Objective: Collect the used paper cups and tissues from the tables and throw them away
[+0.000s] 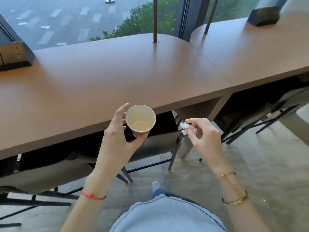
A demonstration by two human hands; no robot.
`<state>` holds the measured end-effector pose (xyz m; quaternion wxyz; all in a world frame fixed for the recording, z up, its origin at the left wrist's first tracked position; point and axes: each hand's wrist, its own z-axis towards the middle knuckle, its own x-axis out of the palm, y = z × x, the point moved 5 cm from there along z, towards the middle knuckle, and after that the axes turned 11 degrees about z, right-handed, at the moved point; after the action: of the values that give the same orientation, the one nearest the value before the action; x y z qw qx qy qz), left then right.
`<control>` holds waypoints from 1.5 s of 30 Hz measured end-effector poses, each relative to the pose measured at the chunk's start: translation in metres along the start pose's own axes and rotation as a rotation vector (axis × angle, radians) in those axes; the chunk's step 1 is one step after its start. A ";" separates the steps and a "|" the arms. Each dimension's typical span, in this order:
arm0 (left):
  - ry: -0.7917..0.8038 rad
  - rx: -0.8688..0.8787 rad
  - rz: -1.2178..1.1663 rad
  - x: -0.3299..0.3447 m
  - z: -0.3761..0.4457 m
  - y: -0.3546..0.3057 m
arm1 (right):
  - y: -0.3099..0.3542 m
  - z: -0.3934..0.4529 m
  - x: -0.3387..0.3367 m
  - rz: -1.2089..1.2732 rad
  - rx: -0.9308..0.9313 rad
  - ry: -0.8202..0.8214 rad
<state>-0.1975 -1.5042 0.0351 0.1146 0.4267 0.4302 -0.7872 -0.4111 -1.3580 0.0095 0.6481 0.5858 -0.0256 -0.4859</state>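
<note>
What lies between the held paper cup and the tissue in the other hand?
Nothing held: in the head view the gap between paper cup and tissue shows only the dark space and chair beneath the table edge.

I am finding no text, label, brand, number or sign that I can read anywhere in this view. The paper cup (140,118) is showing me only its plain inside and rim, with no print facing the camera. The crumpled tissue (185,128) is showing no marking. The dark boxes on the tabletop (100,77), one at the left edge (15,56) and one at the far right (263,15), are carrying nothing legible; the left one is showing small pale marks too blurred to make out. The gold bangle (235,200) is too small to be showing any engraving.
</note>
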 end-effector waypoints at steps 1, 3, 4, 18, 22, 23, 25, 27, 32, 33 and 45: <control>0.029 0.029 0.001 0.003 -0.006 -0.003 | -0.002 -0.016 -0.006 -0.014 0.027 -0.037; 0.091 0.102 0.012 0.009 -0.017 -0.011 | -0.003 -0.052 -0.018 -0.037 0.092 -0.112; 0.125 0.140 0.016 0.012 -0.024 -0.015 | -0.004 -0.072 -0.024 -0.040 0.134 -0.148; 0.590 0.673 -0.152 0.067 -0.175 -0.126 | 0.035 -0.395 -0.104 -0.141 0.661 -0.700; 0.713 0.857 -0.221 0.088 -0.226 -0.181 | 0.046 -0.473 -0.124 -0.154 0.758 -0.916; 0.737 0.900 -0.230 0.093 -0.241 -0.196 | 0.049 -0.493 -0.129 -0.167 0.779 -0.965; 0.796 0.979 -0.254 0.104 -0.275 -0.226 | 0.055 -0.534 -0.139 -0.187 0.817 -1.061; 0.849 1.064 -0.289 0.113 -0.312 -0.257 | 0.061 -0.576 -0.149 -0.190 0.858 -1.148; 0.970 1.248 -0.378 0.131 -0.433 -0.337 | 0.085 -0.695 -0.181 -0.263 0.944 -1.344; 0.996 1.273 -0.398 0.133 -0.460 -0.352 | 0.092 -0.719 -0.188 -0.288 0.966 -1.371; 1.232 1.589 -0.516 0.151 -0.729 -0.501 | 0.142 -0.948 -0.271 -0.437 1.160 -1.752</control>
<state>-0.1461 -0.6084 0.0159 -0.6117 0.6026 -0.1503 -0.4901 0.1029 -0.5054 -0.0296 -0.0739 0.2436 -0.6031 -0.7560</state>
